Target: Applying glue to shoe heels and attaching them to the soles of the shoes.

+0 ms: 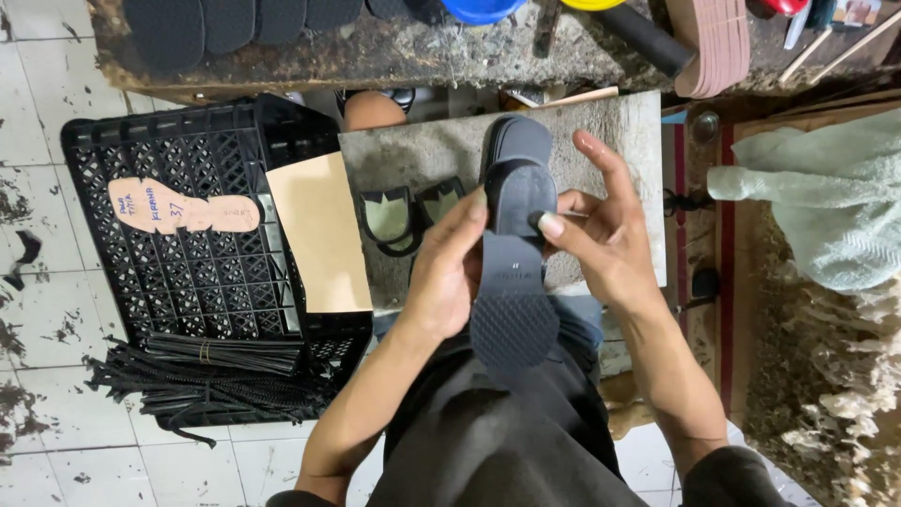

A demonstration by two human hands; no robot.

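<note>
A black shoe sole with a block heel is held sole-side up over my lap. My left hand grips its left side near the heel. My right hand holds the right side, thumb pressed on the heel block. A second dark sole lies under it on a grey stone slab. Two small black-edged pale upper pieces rest on the slab beside my left hand.
A black plastic crate stands at left with a tan paper insole pattern and a tan card on it. Black straps lie on the tiled floor. A bench with soles is above; a green cloth lies right.
</note>
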